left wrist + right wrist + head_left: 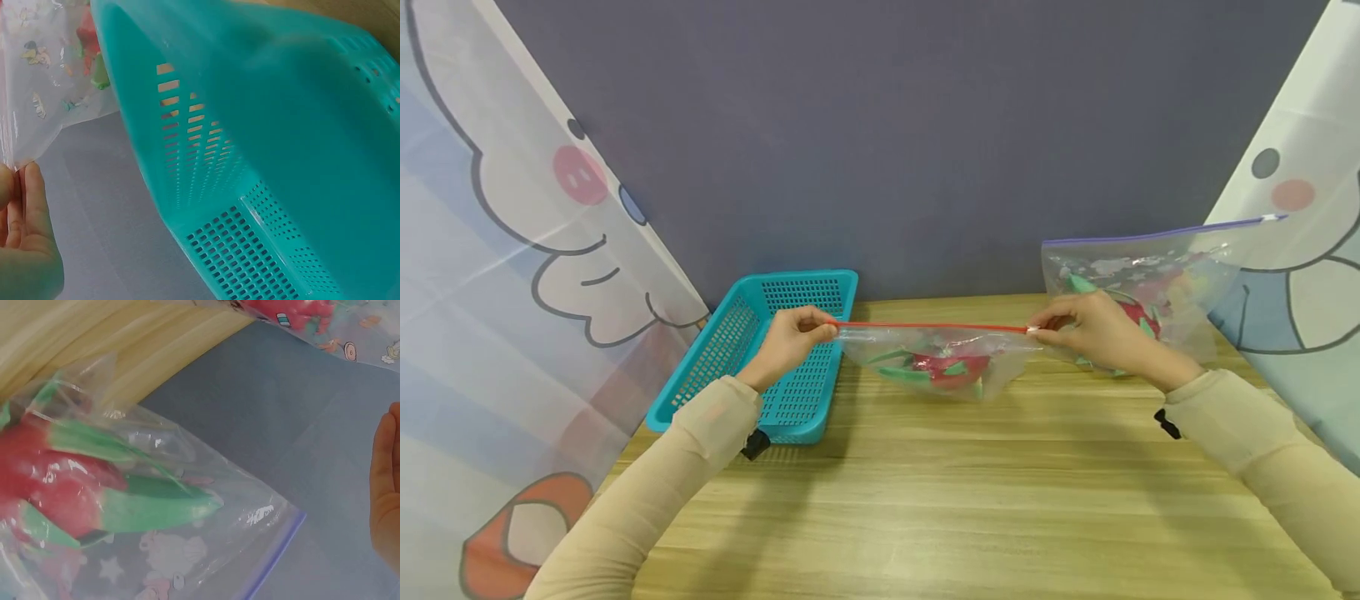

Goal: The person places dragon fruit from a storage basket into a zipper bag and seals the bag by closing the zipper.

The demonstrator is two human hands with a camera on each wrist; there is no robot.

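A clear zip bag (pixel 1011 367) with a red zip strip is stretched between both hands above the table. Inside it lies a red dragon fruit (pixel 951 369) with green leafy scales. My left hand (pixel 790 337) pinches the strip's left end, close over the basket's right rim; in the left wrist view the fingertips grip the bag's corner. At the right end, my right hand (pixel 1090 333) pinches the strip near its white slider. Behind the right hand stands a second zip bag (pixel 1195 283) with a purple strip, holding another red and green dragon fruit (pixel 56 481).
A turquoise perforated basket (pixel 831 408) sits on the wooden table (pixel 970 500) at the left. A grey panel (pixel 910 150) rises at the back. Printed cartoon curtains (pixel 497 275) hang at both sides.
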